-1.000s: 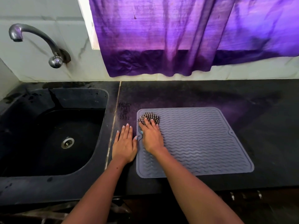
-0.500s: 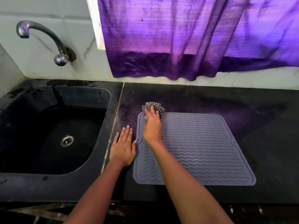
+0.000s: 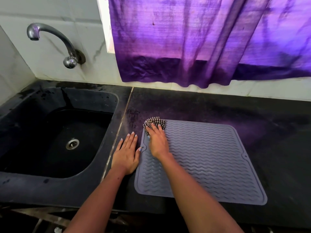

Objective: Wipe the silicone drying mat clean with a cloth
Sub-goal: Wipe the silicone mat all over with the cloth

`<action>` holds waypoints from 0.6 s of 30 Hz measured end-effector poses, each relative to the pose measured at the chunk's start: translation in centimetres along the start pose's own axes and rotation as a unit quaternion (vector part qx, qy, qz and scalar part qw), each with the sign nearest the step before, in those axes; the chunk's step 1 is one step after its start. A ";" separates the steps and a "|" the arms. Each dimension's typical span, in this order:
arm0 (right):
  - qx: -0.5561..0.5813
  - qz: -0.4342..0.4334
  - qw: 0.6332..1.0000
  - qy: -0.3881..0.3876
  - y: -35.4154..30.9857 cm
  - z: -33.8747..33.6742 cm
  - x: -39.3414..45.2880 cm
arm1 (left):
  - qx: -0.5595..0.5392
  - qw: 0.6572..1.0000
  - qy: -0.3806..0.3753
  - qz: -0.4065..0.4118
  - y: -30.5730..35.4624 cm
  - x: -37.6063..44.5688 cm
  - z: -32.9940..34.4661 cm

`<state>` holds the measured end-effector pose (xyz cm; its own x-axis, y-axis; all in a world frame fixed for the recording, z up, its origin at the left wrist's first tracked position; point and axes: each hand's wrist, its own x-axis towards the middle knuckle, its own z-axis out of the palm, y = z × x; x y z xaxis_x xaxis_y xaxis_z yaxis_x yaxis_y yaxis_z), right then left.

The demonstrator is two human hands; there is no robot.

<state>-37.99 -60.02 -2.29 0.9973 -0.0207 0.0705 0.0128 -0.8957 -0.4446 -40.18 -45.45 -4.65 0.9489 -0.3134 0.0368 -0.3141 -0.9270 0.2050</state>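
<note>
Two hands: left [image 3: 125, 158] and right [image 3: 158, 142]. One mat [image 3: 210, 158], one cloth [image 3: 154, 122], one sink [image 3: 50, 138], one tap [image 3: 55, 42], one curtain [image 3: 202, 41], one worktop [image 3: 269, 132].

Bare forearms (no sleeves showing), nails painted pale blue on left hand [image 3: 125, 157].

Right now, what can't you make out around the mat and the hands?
- Cloth: mostly under the right hand, head view; only its far edge shows.
- Mat: the strip under the right hand and forearm is hidden, so dirt there cannot be judged.
- Mat's ridges: too fine to tell wet from dry.
- Sink floor: too dark to read beyond the drain.
- Left hand: its palm side is hidden.
</note>
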 end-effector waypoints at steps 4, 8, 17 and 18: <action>0.221 0.076 0.972 0.007 0.3 -1.9 1.1 | 0.001 1.000 0.003 0.000 0.0 0.0 0.0; 0.338 0.176 0.907 0.178 1.1 -5.1 1.5 | -0.018 1.000 0.018 0.002 -0.1 0.2 0.2; -0.049 0.016 0.998 -0.021 4.5 -2.0 -0.4 | -0.016 0.999 0.032 0.001 -0.4 0.2 0.6; -0.049 0.013 0.998 -0.025 4.6 -2.0 0.0 | -0.013 0.999 0.036 -0.001 -0.4 0.2 0.5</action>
<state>-38.10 -65.01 -2.50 0.9996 -0.0248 0.0142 -0.0181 -0.9342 -0.3562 -39.84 -45.30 -5.21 0.9493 -0.2956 0.1069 -0.3129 -0.9214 0.2306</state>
